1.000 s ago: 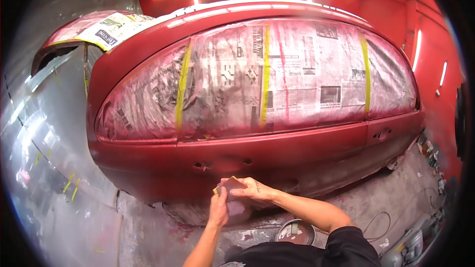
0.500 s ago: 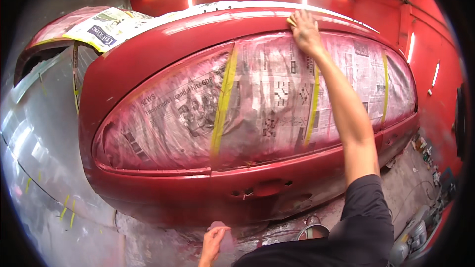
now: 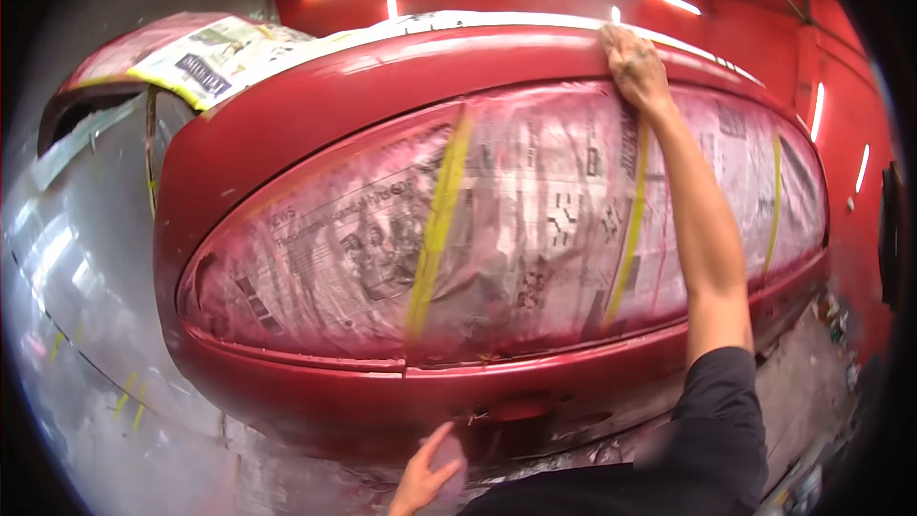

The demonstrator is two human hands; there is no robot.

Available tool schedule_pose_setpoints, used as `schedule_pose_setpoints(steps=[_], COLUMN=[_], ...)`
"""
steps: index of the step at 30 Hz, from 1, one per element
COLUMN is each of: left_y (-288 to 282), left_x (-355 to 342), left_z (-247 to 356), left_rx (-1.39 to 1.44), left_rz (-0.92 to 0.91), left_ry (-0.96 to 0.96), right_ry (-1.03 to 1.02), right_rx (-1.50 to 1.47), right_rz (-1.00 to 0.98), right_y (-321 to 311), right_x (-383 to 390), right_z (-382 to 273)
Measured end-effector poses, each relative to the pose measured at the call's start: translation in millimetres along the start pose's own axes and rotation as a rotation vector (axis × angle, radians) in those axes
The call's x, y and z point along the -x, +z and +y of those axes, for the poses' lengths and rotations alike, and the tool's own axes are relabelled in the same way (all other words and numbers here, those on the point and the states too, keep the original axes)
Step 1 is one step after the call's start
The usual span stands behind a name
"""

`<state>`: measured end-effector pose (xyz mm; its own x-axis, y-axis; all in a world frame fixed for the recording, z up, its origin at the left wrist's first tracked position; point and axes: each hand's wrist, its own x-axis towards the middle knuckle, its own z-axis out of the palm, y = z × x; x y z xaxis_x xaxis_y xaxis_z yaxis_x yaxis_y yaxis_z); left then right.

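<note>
A red car body (image 3: 234, 172) fills the middle, its side windows masked with newspaper (image 3: 525, 229) and yellow tape strips (image 3: 441, 220). My right arm reaches across it. At the roof edge above the windows, my right hand (image 3: 635, 67) presses on the red surface with curled fingers. The small yellow pad that showed under it half a second ago is hidden by the hand now. Low in front of the door, my left hand (image 3: 423, 480) holds a thin, purple-grey sanding sheet (image 3: 453, 470) between thumb and palm, forefinger pointing out.
The hood side is covered with newspaper (image 3: 205, 67) edged in yellow tape. Plastic sheeting (image 3: 95, 258) hangs over the front at the left. A red wall (image 3: 535, 0) with tube lights stands behind. Clutter lies on the floor (image 3: 802, 373) at the right.
My right hand has slid right along the roof edge, and its fingers have curled from flat. My left hand has risen slightly with the sheet. The whole view has shifted a little.
</note>
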<state>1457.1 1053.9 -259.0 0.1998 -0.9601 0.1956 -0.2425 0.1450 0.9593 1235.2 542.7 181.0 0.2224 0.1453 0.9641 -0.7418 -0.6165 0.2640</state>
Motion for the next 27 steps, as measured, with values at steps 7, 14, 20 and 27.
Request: schedule_pose_setpoints(steps=[7,14,20,27], left_y=[8.9,-32.5,-15.9,-59.1], left_x=[-33.9,16.5,-16.0,27.7], left_z=[12.3,-25.2,-16.0,-48.1], left_rx=[0.057,0.213,0.098,0.103], left_rz=[-0.155,0.05,-0.334,-0.032], left_ry=[-0.057,-0.177,-0.19,-0.133], right_ry=[-0.257,-0.106,-0.066,0.083], right_rx=[-0.291,0.22,-0.225,-0.036], right_rz=[0.052,-0.045,-0.395,-0.431], right_y=[64.1,7.5,63.0,21.2], right_x=[-40.9,-2.7,-63.4,-35.0], right_z=[-214.2,4.0,-275.8,-99.0])
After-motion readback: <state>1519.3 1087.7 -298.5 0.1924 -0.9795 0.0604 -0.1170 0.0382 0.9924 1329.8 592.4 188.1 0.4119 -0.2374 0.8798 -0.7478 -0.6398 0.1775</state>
